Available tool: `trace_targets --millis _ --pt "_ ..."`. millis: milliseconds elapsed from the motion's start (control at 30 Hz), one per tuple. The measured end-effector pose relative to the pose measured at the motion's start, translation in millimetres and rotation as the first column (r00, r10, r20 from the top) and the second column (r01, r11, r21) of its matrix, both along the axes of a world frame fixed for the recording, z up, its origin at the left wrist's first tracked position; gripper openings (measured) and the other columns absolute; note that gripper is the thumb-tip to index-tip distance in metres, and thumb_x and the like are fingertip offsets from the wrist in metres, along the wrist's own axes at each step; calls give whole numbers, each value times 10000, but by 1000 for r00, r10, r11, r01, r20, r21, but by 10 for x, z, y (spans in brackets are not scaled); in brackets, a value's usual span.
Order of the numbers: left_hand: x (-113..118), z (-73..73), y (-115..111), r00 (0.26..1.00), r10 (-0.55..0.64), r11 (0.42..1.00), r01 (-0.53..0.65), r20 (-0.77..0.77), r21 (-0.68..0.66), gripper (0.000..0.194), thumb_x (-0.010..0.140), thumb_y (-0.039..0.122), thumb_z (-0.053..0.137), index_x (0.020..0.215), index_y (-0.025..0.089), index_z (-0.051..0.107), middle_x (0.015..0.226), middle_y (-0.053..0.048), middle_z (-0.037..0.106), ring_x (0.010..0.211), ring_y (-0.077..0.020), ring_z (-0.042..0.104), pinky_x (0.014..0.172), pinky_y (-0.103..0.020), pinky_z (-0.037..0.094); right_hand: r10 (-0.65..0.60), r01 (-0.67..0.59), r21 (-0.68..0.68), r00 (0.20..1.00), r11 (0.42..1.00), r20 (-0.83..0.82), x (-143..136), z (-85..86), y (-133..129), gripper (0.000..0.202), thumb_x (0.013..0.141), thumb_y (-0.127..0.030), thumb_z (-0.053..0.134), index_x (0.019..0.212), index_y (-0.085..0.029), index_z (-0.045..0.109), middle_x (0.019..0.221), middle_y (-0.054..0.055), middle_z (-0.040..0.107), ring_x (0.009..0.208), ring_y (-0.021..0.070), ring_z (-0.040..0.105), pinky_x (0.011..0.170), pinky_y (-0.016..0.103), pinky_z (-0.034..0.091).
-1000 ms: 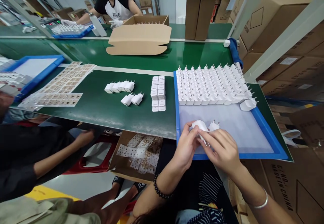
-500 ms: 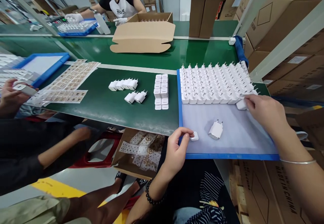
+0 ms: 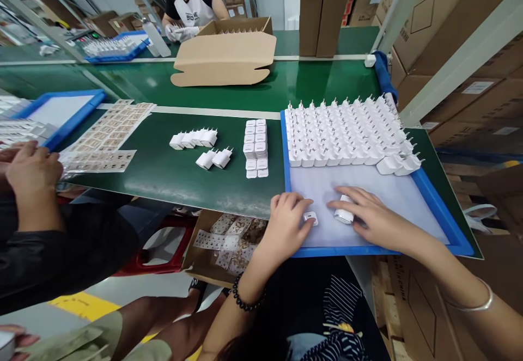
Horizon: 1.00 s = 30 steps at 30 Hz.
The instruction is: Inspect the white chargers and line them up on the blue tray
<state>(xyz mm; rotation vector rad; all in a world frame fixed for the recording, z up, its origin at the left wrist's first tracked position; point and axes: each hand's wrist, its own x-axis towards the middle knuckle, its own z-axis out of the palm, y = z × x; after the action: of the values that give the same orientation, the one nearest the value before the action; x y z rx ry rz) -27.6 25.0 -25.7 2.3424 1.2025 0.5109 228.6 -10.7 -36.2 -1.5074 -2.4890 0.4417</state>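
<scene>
Left hand (image 3: 285, 225) at small white block (image 3: 310, 218), grip unclear; right hand (image 3: 370, 216) open around plug adapter (image 3: 344, 209). Tray (image 3: 443, 204): bench's (image 3: 183, 178) near right corner. Carton (image 3: 420, 306): "CHINA".

A small white block (image 3: 310, 218) lies by the near-left corner of the tray (image 3: 347, 251), a larger white charger (image 3: 344, 216) (partly hidden) right of it.

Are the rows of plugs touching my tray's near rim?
No, white liner shows between the rows of plugs and that blue rim.
</scene>
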Motion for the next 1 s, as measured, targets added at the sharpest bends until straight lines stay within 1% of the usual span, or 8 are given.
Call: trace_targets --millis 100,333,467,600,733,833,900,1000 --pt "92 -75 -46 1000 14 1000 -14 -18 10 249 946 225 573 1190 193 613 1137 -98 651 1120 -272 578 1006 -458 380 -77 78 89 997 993 -13 -44 43 -46 630 809 18 467 1379 -230 574 1530 140 423 1431 346 371 1098 558 406" --pt "84 -87 -52 918 234 961 -268 322 64 236 953 76 440 1026 189 635 1009 -51 699 1006 -207 622 904 -369 421 -26 11 176 996 984 81 -721 168 61 213 944 -142 591 1128 -90 684 1114 161 697 1092 325 626 1093 541 398" --pt "29 -5 -69 866 252 945 -317 432 84 228 945 78 442 973 191 639 960 -51 698 957 -198 627 879 -354 459 -28 9 137 990 991 137 -1014 23 202 100 903 -80 625 972 -79 699 972 151 704 953 327 661 872 470 516" --pt "17 -1 -42 869 231 952 -294 437 82 219 942 76 449 962 192 634 949 -52 689 945 -200 625 861 -356 483 3 -19 135 993 991 119 -1016 5 188 87 889 -56 624 943 -106 672 889 120 703 867 297 671 772 414 512" --pt "84 -37 91 939 95 979 -147 332 138 251 931 61 452 1058 185 629 1052 -88 655 1023 -221 613 904 -384 507 63 -64 16 997 998 41 -891 155 -56 151 882 -19 601 890 -167 630 776 37 697 689 219 668 616 316 467" --pt "184 -42 231 983 -133 970 102 128 221 437 908 24 450 1282 208 582 1305 -145 552 1222 -272 541 1004 -450 479 -82 57 -122 973 991 -215 -661 285 -303 108 963 -137 567 881 -198 602 781 19 679 680 202 661 584 299 453" --pt "283 -42 322 956 -292 925 283 -1 253 594 885 -26 431 1384 279 531 1463 -145 438 1360 -308 439 1067 -489 430 -284 204 -222 856 953 -433 -455 324 -456 103 1000 -244 554 917 -215 607 776 9 674 661 177 658 588 282 484" --pt "466 -59 439 864 -486 830 503 -128 240 605 909 -22 417 1363 348 568 1568 -102 342 1452 -335 329 1126 -513 358 -561 409 -390 503 825 -658 -183 277 -634 148 943 -364 656 904 -226 617 633 -21 644 529 152 621 490 243 486"
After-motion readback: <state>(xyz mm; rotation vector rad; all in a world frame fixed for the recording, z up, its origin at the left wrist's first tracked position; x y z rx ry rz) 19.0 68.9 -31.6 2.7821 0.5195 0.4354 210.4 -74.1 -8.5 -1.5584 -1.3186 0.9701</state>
